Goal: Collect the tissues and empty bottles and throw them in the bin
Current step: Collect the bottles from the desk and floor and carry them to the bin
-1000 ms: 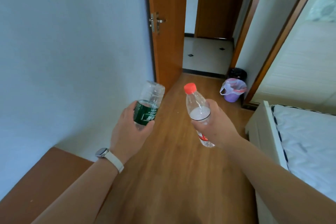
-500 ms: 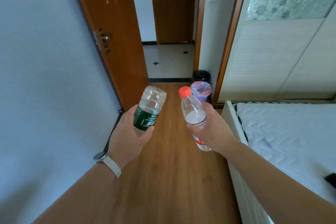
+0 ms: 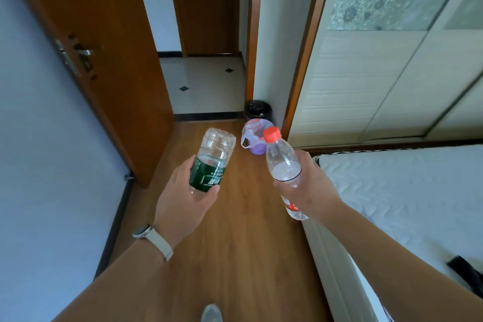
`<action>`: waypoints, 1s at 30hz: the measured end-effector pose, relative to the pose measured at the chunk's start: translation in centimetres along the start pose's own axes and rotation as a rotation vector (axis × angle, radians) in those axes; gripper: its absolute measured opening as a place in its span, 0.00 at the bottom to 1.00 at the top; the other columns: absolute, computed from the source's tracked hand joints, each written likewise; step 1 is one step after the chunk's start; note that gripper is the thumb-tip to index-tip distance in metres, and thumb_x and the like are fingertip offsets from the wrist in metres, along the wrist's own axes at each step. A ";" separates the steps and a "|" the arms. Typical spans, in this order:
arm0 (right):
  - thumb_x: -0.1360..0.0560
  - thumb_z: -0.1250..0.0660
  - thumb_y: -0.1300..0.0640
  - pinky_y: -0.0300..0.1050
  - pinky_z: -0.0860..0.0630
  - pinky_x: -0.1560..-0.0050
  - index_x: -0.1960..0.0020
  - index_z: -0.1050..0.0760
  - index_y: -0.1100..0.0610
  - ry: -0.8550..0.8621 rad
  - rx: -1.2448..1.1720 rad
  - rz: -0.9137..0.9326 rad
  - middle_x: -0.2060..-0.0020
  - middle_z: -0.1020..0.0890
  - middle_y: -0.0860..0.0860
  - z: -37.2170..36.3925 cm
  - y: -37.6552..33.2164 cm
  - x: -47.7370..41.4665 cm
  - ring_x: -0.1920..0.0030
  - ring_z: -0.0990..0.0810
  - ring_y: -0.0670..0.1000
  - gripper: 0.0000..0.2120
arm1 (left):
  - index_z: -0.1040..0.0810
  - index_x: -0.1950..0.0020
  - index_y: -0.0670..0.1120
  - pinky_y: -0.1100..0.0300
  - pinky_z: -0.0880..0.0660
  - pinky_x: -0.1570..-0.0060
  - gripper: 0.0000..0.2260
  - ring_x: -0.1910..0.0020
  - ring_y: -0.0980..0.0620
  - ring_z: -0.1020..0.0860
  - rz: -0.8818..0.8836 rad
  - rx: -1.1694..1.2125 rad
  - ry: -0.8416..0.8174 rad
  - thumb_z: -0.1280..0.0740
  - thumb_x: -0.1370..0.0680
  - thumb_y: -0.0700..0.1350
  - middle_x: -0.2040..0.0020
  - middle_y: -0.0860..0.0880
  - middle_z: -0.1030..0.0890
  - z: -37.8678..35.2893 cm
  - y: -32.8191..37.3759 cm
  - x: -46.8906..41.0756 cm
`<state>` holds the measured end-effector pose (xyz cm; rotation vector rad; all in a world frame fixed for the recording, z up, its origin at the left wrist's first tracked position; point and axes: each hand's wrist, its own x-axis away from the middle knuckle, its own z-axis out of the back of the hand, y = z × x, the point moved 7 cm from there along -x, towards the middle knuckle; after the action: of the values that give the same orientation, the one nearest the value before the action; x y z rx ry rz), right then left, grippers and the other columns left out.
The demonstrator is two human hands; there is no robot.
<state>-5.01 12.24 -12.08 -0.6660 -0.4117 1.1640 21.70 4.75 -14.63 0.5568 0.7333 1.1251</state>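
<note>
Bin (image 3: 253, 138) looms nearer; both hands (image 3: 180, 201) (image 3: 311, 191) grip bottles (image 3: 212, 162) (image 3: 283, 162).

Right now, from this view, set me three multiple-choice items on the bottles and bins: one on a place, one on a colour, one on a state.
1. Where is the purple bin?
A. on the bed
B. on the wood floor, in front of the black bin
C. in the tiled hall

2. What colour is the cap of the bottle in the right hand?
A. red
B. blue
C. green

3. The green-label bottle is:
A. in a bin
B. lying on the floor
C. held by the left hand

Key: 1 B, it stands on the wood, nearer than the black bin; 2 A, the cap shows red; 3 C, fingers wrap its label.
</note>
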 end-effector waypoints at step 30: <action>0.29 0.28 0.42 0.31 0.29 0.57 0.32 0.40 0.46 -0.013 -0.040 -0.059 0.48 0.26 0.41 -5.5 1.9 -40.4 0.52 0.23 0.46 0.32 | 0.34 0.31 0.57 0.64 0.24 0.54 0.28 0.47 0.59 0.23 0.043 -0.011 -0.121 0.30 0.29 0.57 0.42 0.59 0.24 -10.6 -6.4 -39.3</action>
<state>-17.31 -26.53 -15.81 -0.6772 -0.4645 1.1068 7.73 -34.01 -16.68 0.6286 0.6124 1.1243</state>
